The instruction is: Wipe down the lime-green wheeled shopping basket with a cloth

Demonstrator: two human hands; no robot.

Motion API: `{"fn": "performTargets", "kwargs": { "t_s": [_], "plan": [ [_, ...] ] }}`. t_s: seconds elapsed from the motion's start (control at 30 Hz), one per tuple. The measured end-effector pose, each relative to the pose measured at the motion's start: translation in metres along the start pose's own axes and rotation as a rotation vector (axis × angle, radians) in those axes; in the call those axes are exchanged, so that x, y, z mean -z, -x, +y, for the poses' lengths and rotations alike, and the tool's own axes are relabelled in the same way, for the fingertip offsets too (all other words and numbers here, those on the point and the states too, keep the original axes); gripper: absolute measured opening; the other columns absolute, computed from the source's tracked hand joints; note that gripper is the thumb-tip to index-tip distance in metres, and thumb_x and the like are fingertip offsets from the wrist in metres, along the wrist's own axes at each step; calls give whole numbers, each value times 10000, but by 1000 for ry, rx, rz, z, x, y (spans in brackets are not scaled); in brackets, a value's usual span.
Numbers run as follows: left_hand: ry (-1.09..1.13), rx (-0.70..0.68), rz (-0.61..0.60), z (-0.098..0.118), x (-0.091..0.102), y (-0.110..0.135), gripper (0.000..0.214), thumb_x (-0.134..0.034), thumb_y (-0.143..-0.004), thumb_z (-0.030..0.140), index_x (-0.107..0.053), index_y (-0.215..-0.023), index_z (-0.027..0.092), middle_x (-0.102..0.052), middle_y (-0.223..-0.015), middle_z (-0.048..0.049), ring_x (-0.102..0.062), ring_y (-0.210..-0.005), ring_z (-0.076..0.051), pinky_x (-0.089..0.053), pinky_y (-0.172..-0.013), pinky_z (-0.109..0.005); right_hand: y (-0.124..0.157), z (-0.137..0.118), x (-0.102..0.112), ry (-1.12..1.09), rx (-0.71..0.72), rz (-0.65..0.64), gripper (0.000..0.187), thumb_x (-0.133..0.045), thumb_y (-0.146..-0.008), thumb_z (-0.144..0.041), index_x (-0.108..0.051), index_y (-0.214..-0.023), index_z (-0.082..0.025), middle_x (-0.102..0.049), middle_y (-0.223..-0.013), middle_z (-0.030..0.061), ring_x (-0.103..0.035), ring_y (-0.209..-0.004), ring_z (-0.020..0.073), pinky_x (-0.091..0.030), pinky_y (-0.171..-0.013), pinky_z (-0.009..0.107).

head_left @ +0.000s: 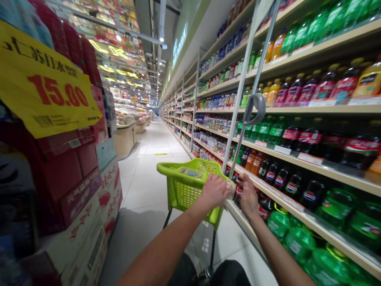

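My left hand [213, 192] is closed, fingers curled over a pale wad [231, 187] that looks like a cloth. My right hand [249, 197] faces it and wraps the side of a dark cola bottle [238, 194] with a red label. The wad is pressed against the top of that bottle. Both hands hover at the right rear corner of a lime-green basket cart [186, 186], next to the lower drinks shelf [285, 200]. Most of the bottle is hidden between my hands.
Two slanted metal rods with a grey loop [254, 108] rise from the cart. Shelves of soda bottles [309, 139] line the right. Stacked red cartons with a yellow 15.00 price sign [44, 89] stand at left. A white tiled aisle [154, 147] runs ahead.
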State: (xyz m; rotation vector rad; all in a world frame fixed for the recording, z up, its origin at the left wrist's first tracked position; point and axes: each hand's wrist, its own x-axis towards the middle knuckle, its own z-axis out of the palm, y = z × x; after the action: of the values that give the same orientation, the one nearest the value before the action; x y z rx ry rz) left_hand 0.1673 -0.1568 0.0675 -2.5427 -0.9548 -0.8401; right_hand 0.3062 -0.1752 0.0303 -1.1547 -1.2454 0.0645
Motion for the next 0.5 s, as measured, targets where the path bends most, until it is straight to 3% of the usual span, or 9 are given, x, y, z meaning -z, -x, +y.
{"fn": "performTargets", "kwargs": {
  "t_s": [0.17,0.27,0.4,0.5],
  "plan": [
    [-1,-15,87,-18,-5,13,194,-441,-823,339,-552,-840,182,-578,-852,-49,-485,-900,-197,-388,-817,-353,4,-12,-10,159,89,-141,487,-278,-856,-434,-397,-1265,-198,-570,-1137,93,-595,-929,210,-456,-819,382],
    [-5,-50,155,-43,-2,24,180,-427,-833,305,-558,-829,182,-587,-848,-45,-486,-925,-193,-387,-844,-348,5,-15,-11,224,192,-200,472,-285,-858,-398,-386,-1271,-195,-595,-1090,88,-601,-920,212,-464,-812,380],
    [-63,232,307,-79,15,41,174,-423,-829,241,-580,-811,169,-605,-899,-62,-472,-967,-211,-364,-892,-392,6,-21,-11,222,271,-268,467,-270,-868,-371,-342,-1294,-195,-595,-1090,87,-603,-914,201,-471,-803,375],
    [-60,278,268,-71,19,38,174,-441,-824,256,-589,-804,168,-609,-915,-60,-476,-967,-216,-364,-887,-404,9,-30,-18,265,314,-240,459,-263,-871,-382,-354,-1282,-199,-579,-1110,92,-603,-887,203,-459,-809,398]
  ]
}}
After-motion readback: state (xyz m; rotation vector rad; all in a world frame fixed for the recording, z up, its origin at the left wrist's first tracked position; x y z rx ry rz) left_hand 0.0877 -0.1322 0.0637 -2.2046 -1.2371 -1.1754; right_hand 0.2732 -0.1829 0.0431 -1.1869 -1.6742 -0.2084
